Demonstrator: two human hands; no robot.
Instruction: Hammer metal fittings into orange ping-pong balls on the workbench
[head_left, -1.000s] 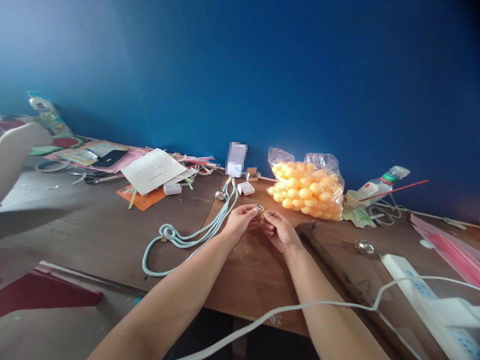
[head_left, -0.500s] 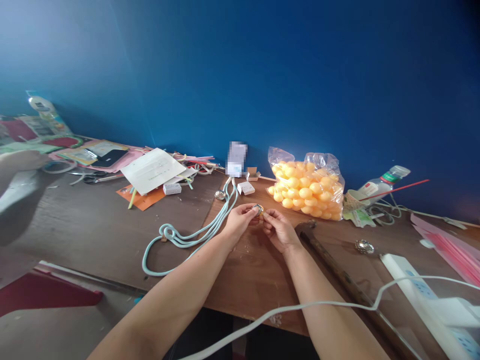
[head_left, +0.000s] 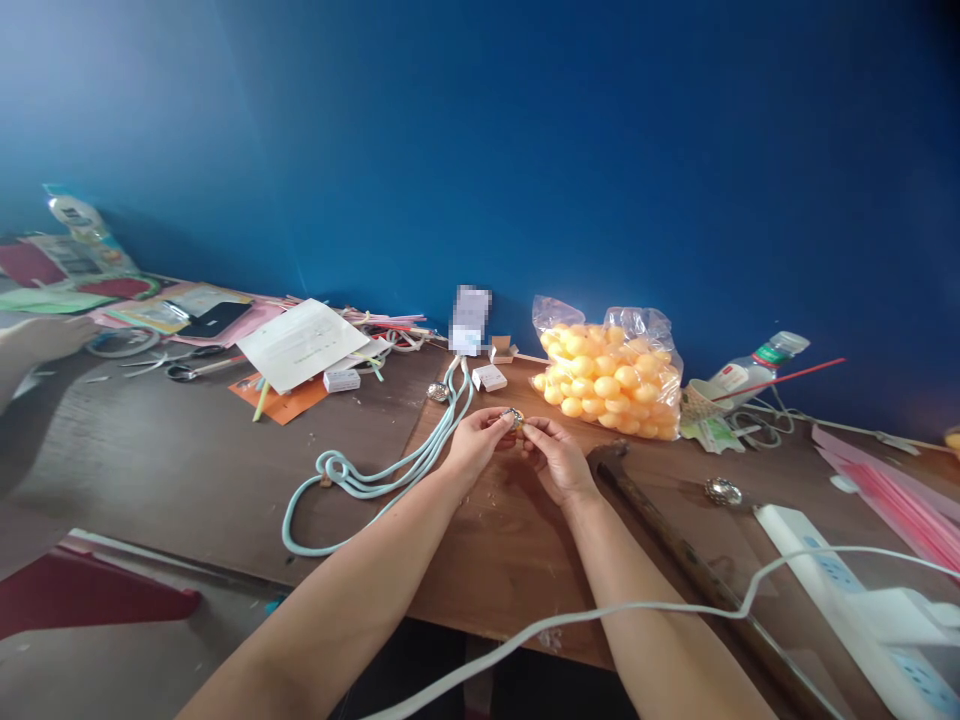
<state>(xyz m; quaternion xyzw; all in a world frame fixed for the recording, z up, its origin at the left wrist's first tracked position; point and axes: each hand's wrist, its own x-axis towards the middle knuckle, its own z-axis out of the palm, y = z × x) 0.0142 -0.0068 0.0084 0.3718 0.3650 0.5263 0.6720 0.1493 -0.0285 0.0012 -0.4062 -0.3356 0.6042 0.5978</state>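
Over the wooden table (head_left: pixel 517 560), my left hand (head_left: pixel 480 440) pinches a small shiny silver ornament (head_left: pixel 513 416) between thumb and fingers. My right hand (head_left: pixel 556 455) meets it from the other side, its fingertips closed at the ornament's yellowish edge. Fingers cover much of the piece, so its full shape is hidden. A similar silver ornament (head_left: pixel 438 391) lies beside the pale blue cord (head_left: pixel 405 468), left of my hands. Another silver ornament (head_left: pixel 723 491) rests to the right, near the power strip (head_left: pixel 817 560).
A clear bag of yellow balls (head_left: pixel 600 385) stands behind my hands. A dark curved bar (head_left: pixel 660 520) lies by my right forearm, and a white cable (head_left: pixel 600 612) crosses in front. Scissors (head_left: pixel 199 368) and papers (head_left: pixel 300 345) lie left. Another person's hand (head_left: pixel 45 340) is at the far left.
My two hands stay together on the silver ornament with hardly any movement. The view has shifted slightly. At the far left, the other person's hand has moved a little lower.
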